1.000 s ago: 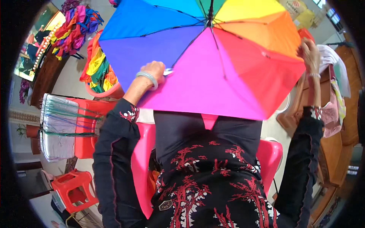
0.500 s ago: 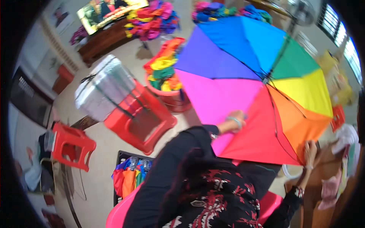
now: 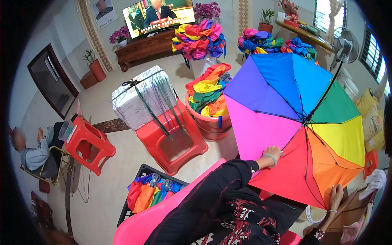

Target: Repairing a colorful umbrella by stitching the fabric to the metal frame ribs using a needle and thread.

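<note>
A rainbow-coloured umbrella [image 3: 269, 108] is spread open in front of me, its inner side with black ribs facing me and its shaft pointing up and away. My left hand [image 3: 271, 156] is closed at the seam between the pink and red panels, seemingly pinching the rib there; its fingertips are partly hidden. At the near right rim, my right hand [image 3: 335, 197] has its fingers closed on the edge of the orange panel. Part of the canopy rests over my lap.
A pink bucket [image 3: 210, 126] of folded coloured cloth stands beyond my left arm. Beside it a red stool [image 3: 169, 153] carries a foam box [image 3: 143, 92] hung with thin strands. A black crate [image 3: 132, 192] holds rolled umbrellas. Far left, a person [image 3: 34, 149] sits by another red stool [image 3: 92, 147].
The view has swung, shifting the scene down and rightward. My left hand has moved onto the rib at the pink-red seam; my right hand stays at the orange panel's edge.
</note>
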A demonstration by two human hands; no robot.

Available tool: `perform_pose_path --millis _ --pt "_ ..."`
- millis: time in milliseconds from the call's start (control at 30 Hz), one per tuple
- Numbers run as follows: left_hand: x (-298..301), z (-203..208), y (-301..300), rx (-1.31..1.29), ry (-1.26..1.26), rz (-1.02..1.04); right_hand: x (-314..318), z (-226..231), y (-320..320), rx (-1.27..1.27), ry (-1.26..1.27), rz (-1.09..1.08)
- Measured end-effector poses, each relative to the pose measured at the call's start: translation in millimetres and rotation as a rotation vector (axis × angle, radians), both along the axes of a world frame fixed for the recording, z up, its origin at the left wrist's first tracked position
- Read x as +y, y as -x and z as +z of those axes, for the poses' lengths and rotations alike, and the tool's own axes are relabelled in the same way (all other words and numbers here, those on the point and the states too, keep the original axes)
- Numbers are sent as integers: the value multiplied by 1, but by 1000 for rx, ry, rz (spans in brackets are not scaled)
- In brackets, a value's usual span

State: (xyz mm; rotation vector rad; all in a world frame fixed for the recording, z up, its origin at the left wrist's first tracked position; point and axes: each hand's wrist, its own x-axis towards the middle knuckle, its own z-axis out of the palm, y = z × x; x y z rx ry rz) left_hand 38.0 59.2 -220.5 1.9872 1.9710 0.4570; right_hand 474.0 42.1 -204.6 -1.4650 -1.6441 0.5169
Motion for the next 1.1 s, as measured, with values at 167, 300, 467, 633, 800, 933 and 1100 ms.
perform_pose_path --millis 167,300,467,633,800,933,1100 --pt "0 -18 -6 10 -133 0 -1 -8 -6 -223 -60 -92" --pt "5 -25 -3 -18 -129 -17 -13 13 13 -357 -126 -90" --pt "1 2 -3 -160 0 95 -12 0 -3 -400 -174 -114" --pt "1 0 9 -247 49 134 -2 -22 -39 141 -18 -105" --pt "-4 -3 10 -245 48 141 -3 -21 -43 68 8 -113" --pt "-11 -25 -8 -239 9 157 -7 1 -13 62 -14 -95" --pt "-13 -23 -7 -326 32 156 -9 -14 -44 201 -23 -136"
